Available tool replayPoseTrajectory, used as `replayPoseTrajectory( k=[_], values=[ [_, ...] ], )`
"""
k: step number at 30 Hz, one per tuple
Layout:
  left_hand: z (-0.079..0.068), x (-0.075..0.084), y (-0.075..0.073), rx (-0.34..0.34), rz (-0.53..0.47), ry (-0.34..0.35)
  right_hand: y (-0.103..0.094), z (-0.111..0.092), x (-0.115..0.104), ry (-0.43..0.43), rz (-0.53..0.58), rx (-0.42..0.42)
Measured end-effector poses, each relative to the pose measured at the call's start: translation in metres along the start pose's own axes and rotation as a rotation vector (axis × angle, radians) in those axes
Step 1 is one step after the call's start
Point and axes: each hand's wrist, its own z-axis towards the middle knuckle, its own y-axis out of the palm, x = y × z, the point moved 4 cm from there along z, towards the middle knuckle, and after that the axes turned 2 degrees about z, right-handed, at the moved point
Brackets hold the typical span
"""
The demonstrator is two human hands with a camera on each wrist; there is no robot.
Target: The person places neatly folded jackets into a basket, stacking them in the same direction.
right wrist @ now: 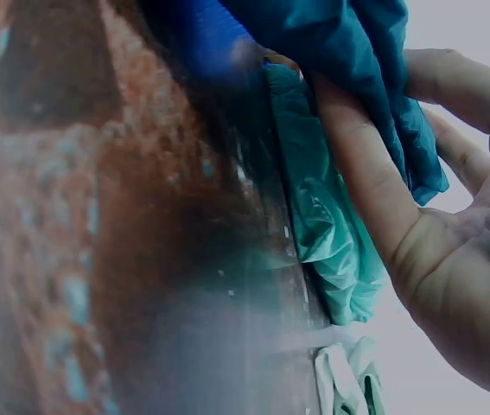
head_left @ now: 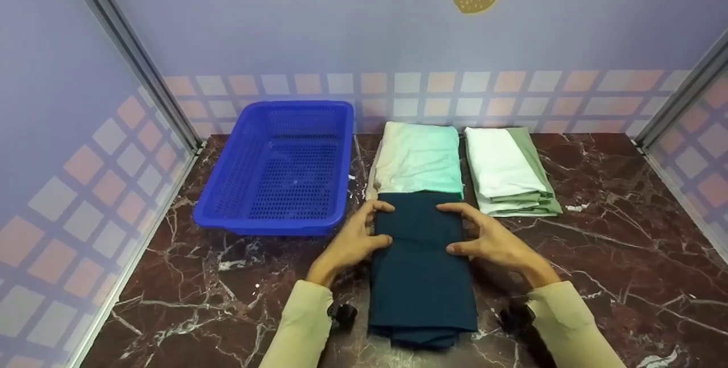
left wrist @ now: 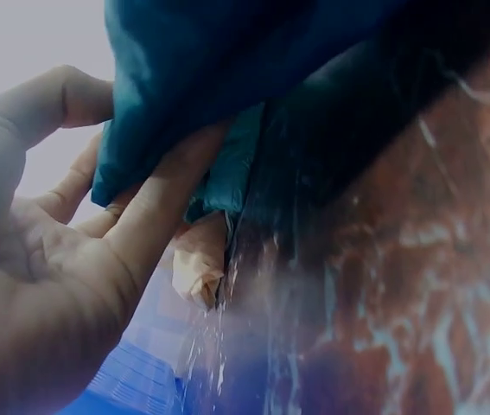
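A folded dark navy cloth (head_left: 422, 277) lies lengthwise in front of me, its far end right at a folded pale mint cloth (head_left: 421, 154). My left hand (head_left: 354, 240) grips its left edge and my right hand (head_left: 496, 241) grips the right edge, both toward the far end. In the left wrist view, the thumb is on one face of the navy cloth (left wrist: 175, 78) and fingers run under it. The right wrist view shows the same pinch on the other edge, with the mint cloth (right wrist: 322, 199) beyond. Some fingertips are hidden by fabric.
A blue perforated plastic basket (head_left: 273, 223) stands at the back left with nothing in it. To the right of the mint cloth lies a folded white and green cloth (head_left: 503, 166). Patterned walls enclose the dark marbled tabletop (head_left: 614, 277) at the back and sides.
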Motion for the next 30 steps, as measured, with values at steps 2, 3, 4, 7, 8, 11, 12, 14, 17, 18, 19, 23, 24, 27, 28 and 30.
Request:
replayPoseTrajectory(
  k=[2,3,4,7,8,11,12,14,17,18,19,23,24,27,28,30],
  values=[
    [0.000,0.005,0.001,0.016,-0.022,0.025,-0.001,0.000,-0.002,-0.004,0.006,0.021],
    [-0.001,0.010,0.002,0.029,-0.027,0.032,-0.002,0.001,-0.003,-0.008,0.012,0.032],
    [0.000,0.012,0.001,0.042,-0.027,0.042,-0.002,0.001,-0.004,-0.015,0.015,0.045],
    [0.000,0.015,0.001,0.079,-0.023,0.057,-0.004,0.002,-0.007,-0.047,0.063,0.064],
    [0.001,0.016,0.001,0.090,-0.018,0.054,-0.004,0.002,-0.008,-0.059,0.081,0.067],
    [0.003,0.011,0.001,0.108,0.010,0.070,-0.005,0.003,-0.008,-0.085,0.121,0.071],
    [0.003,0.011,0.002,0.109,0.018,0.075,-0.005,0.003,-0.008,-0.089,0.121,0.077],
    [0.003,0.011,0.004,0.109,0.043,0.093,-0.006,0.003,-0.008,-0.098,0.106,0.087],
    [0.004,0.013,0.005,0.113,0.084,0.113,-0.008,0.003,-0.008,-0.107,0.085,0.108],
    [0.004,0.014,0.005,0.114,0.094,0.115,-0.009,0.003,-0.009,-0.112,0.081,0.113],
    [0.004,0.015,0.006,0.116,0.101,0.116,-0.010,0.003,-0.010,-0.116,0.075,0.117],
    [0.004,0.018,0.007,0.141,0.112,0.099,-0.011,0.003,-0.013,-0.126,0.083,0.124],
    [0.003,0.019,0.008,0.148,0.111,0.096,-0.012,0.003,-0.014,-0.129,0.088,0.126],
    [0.003,0.028,0.011,0.169,0.105,0.112,-0.015,0.003,-0.017,-0.144,0.111,0.146],
    [0.002,0.033,0.013,0.171,0.101,0.118,-0.017,0.002,-0.018,-0.150,0.117,0.156],
    [0.002,0.046,0.016,0.173,0.106,0.134,-0.019,0.001,-0.020,-0.155,0.141,0.172]
  ],
)
